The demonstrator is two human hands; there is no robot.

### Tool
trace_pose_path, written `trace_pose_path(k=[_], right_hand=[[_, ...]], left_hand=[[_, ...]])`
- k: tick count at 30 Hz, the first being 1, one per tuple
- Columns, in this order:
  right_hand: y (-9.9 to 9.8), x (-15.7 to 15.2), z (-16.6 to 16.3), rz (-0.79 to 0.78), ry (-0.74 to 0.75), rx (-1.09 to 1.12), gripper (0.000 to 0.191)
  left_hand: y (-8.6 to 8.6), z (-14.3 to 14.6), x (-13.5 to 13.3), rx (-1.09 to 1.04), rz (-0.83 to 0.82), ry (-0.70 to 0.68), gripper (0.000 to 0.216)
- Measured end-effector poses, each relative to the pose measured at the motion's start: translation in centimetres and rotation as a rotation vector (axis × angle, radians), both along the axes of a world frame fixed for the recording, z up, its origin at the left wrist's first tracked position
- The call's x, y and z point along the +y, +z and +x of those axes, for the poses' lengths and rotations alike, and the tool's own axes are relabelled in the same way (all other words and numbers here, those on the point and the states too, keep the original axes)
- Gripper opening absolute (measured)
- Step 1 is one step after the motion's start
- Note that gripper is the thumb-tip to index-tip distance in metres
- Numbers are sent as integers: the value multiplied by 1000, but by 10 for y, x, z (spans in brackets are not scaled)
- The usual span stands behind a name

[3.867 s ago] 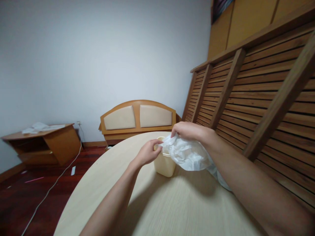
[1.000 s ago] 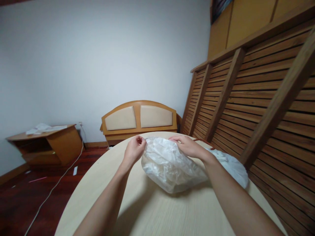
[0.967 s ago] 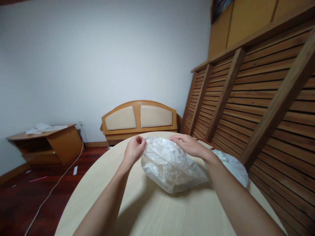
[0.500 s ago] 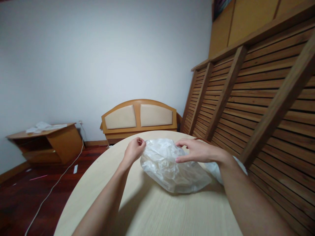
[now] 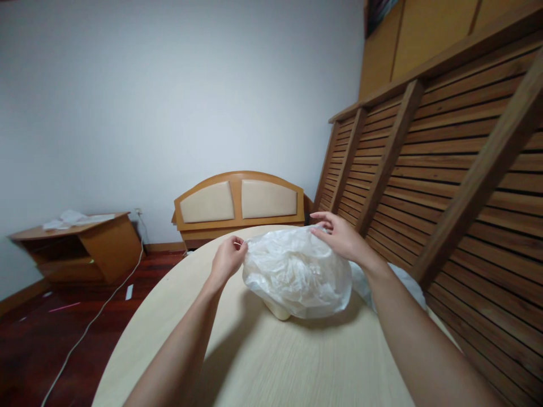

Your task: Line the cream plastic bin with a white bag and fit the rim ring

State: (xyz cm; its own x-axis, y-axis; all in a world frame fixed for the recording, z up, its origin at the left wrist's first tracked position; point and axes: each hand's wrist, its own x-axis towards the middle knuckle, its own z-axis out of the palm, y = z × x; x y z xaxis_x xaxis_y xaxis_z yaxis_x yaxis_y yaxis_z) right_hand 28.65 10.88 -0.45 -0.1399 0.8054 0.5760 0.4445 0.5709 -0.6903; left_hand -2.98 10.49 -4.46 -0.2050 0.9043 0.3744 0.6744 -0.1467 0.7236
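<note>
A crinkled translucent white plastic bag is spread over a small cream bin, of which only the bottom corner shows below the bag. My left hand pinches the bag's left edge with closed fingers. My right hand holds the bag's far right edge between thumb and fingers. Both stand on a round pale wooden table.
More white plastic lies on the table behind my right forearm. A slatted wooden bed frame leans along the right. A padded headboard stands against the far wall. A low wooden cabinet sits at left, a white cable across the dark floor.
The bag has gone from my hands beside the bare bin to lying draped over it. In the last half second my right hand rose and lifted the bag's far edge, so the bin's base shows.
</note>
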Motion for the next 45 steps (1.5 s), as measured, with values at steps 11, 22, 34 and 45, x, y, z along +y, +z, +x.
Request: trace_pose_path(k=[11,22,34,45], right_hand=[[-45,41,-8,-130,-11,225,40],[-9,4,11,-325,177,-38,52],[-1,-9,13,-247,260,-323,41],[-35,23,-22,-132,68,67,37]], left_hand=[[-14,-9,5,67,-123,30,8],[-18,-11,6,75,-155,-92,7],[5,23,-14,-135,-36,-356,29],[4,21,-11,-150,-85,-265,27]])
